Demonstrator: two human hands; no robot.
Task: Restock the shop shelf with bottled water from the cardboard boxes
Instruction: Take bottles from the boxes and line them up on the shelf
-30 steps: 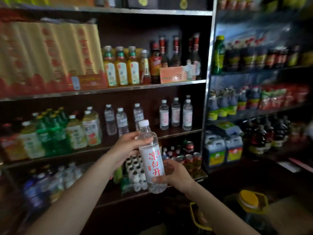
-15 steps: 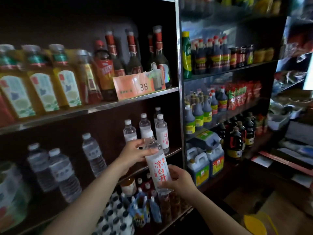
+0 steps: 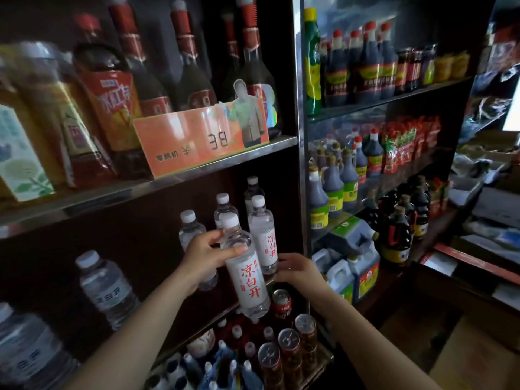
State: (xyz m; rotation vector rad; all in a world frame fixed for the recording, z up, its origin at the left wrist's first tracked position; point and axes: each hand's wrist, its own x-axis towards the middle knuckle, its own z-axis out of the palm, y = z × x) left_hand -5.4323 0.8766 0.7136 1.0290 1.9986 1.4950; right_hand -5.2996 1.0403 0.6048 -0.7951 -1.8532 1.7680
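At the middle shelf [image 3: 157, 190], left hand [image 3: 201, 256] is gripping the bottle [image 3: 247, 273] at its shoulder, tilted; right hand [image 3: 295, 270] is resting relaxed beside it. Full, smooth plastic: likely heavy, slippery; supporting the base seems safer.

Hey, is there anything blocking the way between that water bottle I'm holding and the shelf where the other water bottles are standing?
Nothing visible blocks it. The left hand holds the water bottle tilted at the shelf's front edge, beside a standing red-lettered bottle. The right hand rests near that bottle's base.

Head cam, close, facing shelf [image 3: 213, 161]
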